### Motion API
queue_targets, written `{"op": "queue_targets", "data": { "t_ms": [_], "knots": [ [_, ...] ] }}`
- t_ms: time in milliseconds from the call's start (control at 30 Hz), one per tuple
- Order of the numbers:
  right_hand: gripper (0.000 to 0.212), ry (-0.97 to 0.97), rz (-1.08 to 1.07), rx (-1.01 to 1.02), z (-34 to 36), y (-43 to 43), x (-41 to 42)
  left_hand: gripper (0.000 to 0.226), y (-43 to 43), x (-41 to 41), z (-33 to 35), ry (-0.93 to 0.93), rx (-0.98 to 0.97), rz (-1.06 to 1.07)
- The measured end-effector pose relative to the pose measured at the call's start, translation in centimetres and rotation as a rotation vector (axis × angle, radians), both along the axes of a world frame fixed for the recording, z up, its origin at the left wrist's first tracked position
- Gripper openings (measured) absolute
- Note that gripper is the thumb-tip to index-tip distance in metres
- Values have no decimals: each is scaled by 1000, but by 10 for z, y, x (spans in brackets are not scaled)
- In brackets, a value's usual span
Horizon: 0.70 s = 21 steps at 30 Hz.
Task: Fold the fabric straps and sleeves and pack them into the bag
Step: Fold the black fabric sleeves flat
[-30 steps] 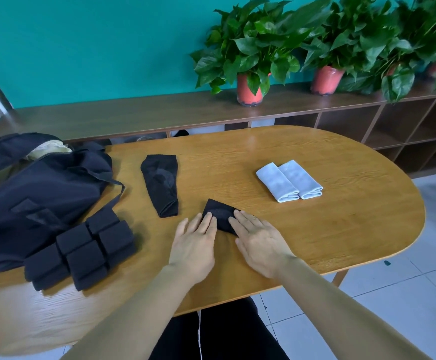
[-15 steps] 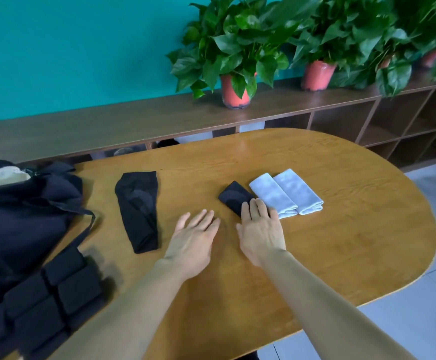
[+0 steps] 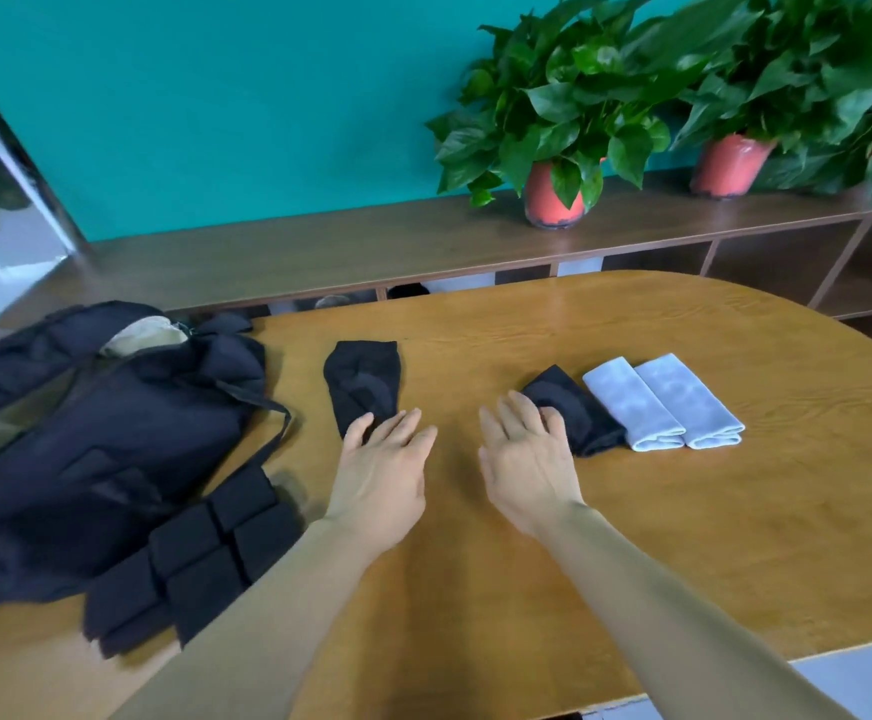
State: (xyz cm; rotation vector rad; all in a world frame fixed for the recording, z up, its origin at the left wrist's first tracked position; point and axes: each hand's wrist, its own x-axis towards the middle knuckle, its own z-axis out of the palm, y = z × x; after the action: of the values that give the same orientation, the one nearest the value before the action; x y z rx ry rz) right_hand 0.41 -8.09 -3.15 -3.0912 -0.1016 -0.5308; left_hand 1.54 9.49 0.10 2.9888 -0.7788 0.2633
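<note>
**Both hands flat and empty, sleeves laid out on the worktop**

Near edge: two bare forearms reach in from the bottom. Left hand (image 3: pixel 379 480) lies palm-down, fingers spread, gripping nothing; its fingertips reach the near end of the unfolded black sleeve (image 3: pixel 363 384). Can't tell if they press on it or just overlap it. Right hand (image 3: pixel 524 467) is also palm-down and released, fingers extended; the outer fingers touch the left edge of the folded black sleeve (image 3: pixel 576 413).

Left side, near: a strip of black padded pouches (image 3: pixel 189 558) in two rows lies on the wooden worktop (image 3: pixel 683 537), touching the black bag (image 3: pixel 111 433). The bag slumps over the left end of the worktop, a strap loop trailing on its right side. At its top, something beige (image 3: pixel 142 332) shows through an opening.

Mid worktop, left to right: the unfolded black sleeve lying flat with its long side running away from the person, well apart from the folded black sleeve. That one sits just beside two folded white sleeves (image 3: pixel 665 402), which lie side by side, touching, angled the same way.

Far: a low wooden shelf unit (image 3: pixel 319 246) runs along a teal wall (image 3: pixel 215 96). On top stand potted green plants in red pots (image 3: pixel 553 194).
</note>
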Motion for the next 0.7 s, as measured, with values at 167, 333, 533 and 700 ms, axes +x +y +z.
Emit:
{"op": "queue_targets", "data": {
  "t_ms": [167,333,533,700],
  "knots": [
    [54,105,253,56,4,65,14,48,56,0,20,3,54,218],
    [51,306,352,-34,-2,91,23,49,84,-3,27,36,132,273],
    [46,286,322,7,-7,59,-10,49,75,-8,24,57,106,244],
    [55,270,265,39,-7,22,-64,52,44,-19,12,103,52,181]
  ]
}}
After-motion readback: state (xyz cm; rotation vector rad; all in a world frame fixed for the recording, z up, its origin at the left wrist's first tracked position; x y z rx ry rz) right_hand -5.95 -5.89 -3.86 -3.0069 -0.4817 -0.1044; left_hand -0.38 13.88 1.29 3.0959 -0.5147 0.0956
